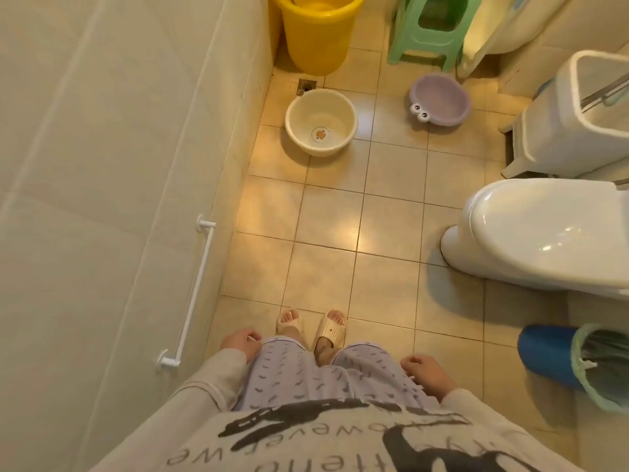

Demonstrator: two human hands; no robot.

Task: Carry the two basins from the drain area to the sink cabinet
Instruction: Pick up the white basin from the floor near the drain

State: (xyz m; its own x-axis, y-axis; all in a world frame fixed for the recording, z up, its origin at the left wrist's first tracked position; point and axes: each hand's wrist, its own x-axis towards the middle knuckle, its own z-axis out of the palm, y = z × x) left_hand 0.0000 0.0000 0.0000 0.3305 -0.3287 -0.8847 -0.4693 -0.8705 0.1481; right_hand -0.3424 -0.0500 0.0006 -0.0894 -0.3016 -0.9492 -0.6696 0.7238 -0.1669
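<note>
1. Head view, hands: I look down my own front. My left hand (241, 343) hangs at my left thigh and my right hand (426, 372) at my right thigh. Both sets of fingers are loosely curled, and neither hand holds anything.

2. Head view, first target: the round cream plastic basin with a small duck print inside (321, 122) sits on the tiled floor (326, 216), well ahead of my fingers and a little left of centre. It is upright, just this side of the small square floor drain (307, 85). My left hand looks the nearer one to it.

3. Head view, second target: the lilac plastic basin with cartoon eyes on its rim (439, 99) stands ahead and to the right, apart from the cream one. My right hand lies on its side. The rim seems slightly tipped towards me, though I cannot be sure.

4. Head view, judgement: neither basin is within reach. I would need to step forward and bend. The sink cabinet is not clearly identifiable.
</note>
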